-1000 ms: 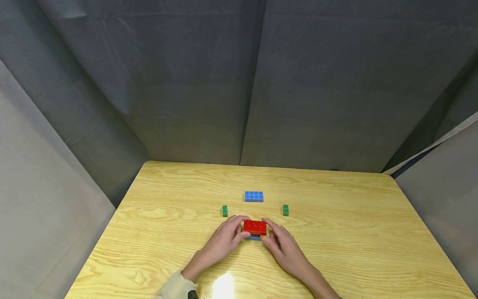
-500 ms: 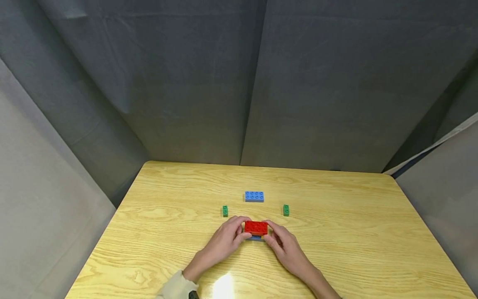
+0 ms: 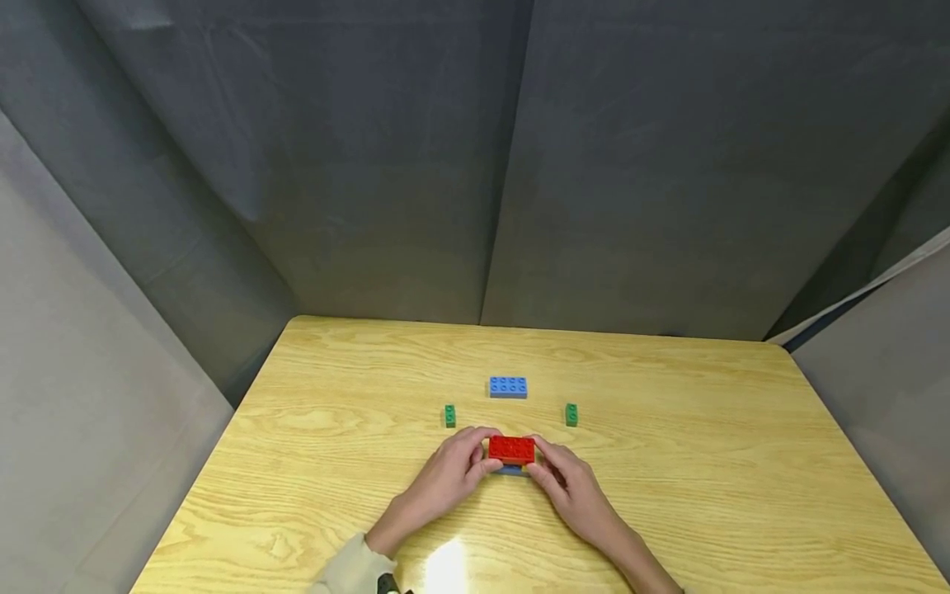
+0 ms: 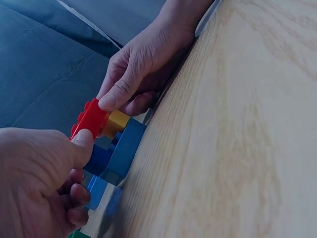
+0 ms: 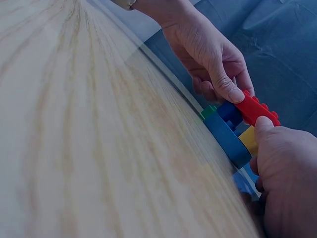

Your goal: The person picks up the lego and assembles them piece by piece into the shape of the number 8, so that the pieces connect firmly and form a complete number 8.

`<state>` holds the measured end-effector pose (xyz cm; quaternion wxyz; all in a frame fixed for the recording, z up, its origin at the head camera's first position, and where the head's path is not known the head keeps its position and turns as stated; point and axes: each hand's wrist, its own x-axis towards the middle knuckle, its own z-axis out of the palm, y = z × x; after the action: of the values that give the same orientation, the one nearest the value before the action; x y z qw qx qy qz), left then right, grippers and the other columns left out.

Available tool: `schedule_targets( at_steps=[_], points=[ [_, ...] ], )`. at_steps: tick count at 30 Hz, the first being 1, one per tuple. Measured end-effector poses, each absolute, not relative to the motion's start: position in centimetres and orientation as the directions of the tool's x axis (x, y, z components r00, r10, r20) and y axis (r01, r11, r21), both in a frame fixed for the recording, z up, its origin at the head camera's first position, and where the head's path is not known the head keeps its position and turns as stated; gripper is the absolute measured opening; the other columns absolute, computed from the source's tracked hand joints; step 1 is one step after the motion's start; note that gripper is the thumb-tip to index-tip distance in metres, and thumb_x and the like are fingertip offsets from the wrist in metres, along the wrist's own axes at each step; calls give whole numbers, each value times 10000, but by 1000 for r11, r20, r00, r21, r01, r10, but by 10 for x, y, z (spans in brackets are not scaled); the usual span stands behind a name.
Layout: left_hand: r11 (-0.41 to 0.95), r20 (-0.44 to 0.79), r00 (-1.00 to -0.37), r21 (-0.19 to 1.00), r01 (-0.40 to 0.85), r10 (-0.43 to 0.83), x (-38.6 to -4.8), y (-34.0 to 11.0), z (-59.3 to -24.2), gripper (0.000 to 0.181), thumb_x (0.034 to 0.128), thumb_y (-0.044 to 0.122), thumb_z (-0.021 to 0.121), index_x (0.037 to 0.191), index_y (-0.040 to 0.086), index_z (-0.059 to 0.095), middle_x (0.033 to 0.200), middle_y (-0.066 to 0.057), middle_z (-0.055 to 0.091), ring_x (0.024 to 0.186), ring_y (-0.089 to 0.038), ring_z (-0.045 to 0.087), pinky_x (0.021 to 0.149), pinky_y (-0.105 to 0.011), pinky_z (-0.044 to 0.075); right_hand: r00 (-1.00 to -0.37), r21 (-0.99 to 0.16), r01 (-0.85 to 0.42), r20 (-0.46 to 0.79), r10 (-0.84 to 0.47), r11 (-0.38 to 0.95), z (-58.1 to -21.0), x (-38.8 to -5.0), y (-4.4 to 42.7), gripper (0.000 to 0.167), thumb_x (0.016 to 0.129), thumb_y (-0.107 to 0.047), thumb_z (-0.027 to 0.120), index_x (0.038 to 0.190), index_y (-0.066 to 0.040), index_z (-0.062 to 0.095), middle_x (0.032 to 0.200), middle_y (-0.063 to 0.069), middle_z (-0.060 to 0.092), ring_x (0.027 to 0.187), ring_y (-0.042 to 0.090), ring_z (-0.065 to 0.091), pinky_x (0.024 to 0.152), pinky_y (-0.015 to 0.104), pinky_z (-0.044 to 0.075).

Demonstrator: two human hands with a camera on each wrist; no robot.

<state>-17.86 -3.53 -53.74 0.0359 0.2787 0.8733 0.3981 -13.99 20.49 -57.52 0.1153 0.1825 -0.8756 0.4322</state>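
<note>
A red studded brick [image 3: 512,450] lies across the top of a small stack near the middle of the table. My left hand [image 3: 451,474] pinches its left end between thumb and fingers. At the other end, my right hand [image 3: 575,491] pinches it the same way. Under the red brick, the wrist views show a yellow brick [image 5: 248,141] towards the right hand and a dark blue brick [image 4: 99,158] towards the left. Both sit above a longer blue brick [image 5: 225,139] at the bottom. Whether the red brick is fully seated is hard to tell.
Behind the stack lies a loose blue brick [image 3: 508,388]. Small green bricks stand to the left [image 3: 449,416] and right [image 3: 571,415] of it. The wooden table [image 3: 705,462] ends at grey curtains [image 3: 631,206] behind and at the sides.
Both hands keep their hold on the red brick and barely move. The whole head view shifts slightly.
</note>
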Motion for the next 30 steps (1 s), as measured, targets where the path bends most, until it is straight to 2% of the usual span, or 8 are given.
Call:
schedule_targets(
  at_steps=[8, 30],
  points=[
    [518, 186, -833, 707, 481, 520, -179, -35, -539, 404, 990, 319, 706, 1345, 133, 658, 817, 86, 515, 678, -23, 436, 606, -194, 400, -899, -705, -434, 373, -228, 561, -575, -140, 205, 471, 1028, -152, 676, 1463, 0, 581, 1331, 93, 695, 1171, 231, 671, 905, 411, 586],
    [532, 148, -850, 722, 443, 506, -178, -34, -536, 388, 992, 309, 714, 1349, 168, 660, 803, 92, 517, 655, -19, 430, 588, -190, 386, -904, -698, -426, 359, -233, 576, -575, -140, 205, 472, 1029, -181, 679, 1455, 0, 590, 1320, 104, 702, 1185, 255, 676, 930, 458, 578]
  ],
)
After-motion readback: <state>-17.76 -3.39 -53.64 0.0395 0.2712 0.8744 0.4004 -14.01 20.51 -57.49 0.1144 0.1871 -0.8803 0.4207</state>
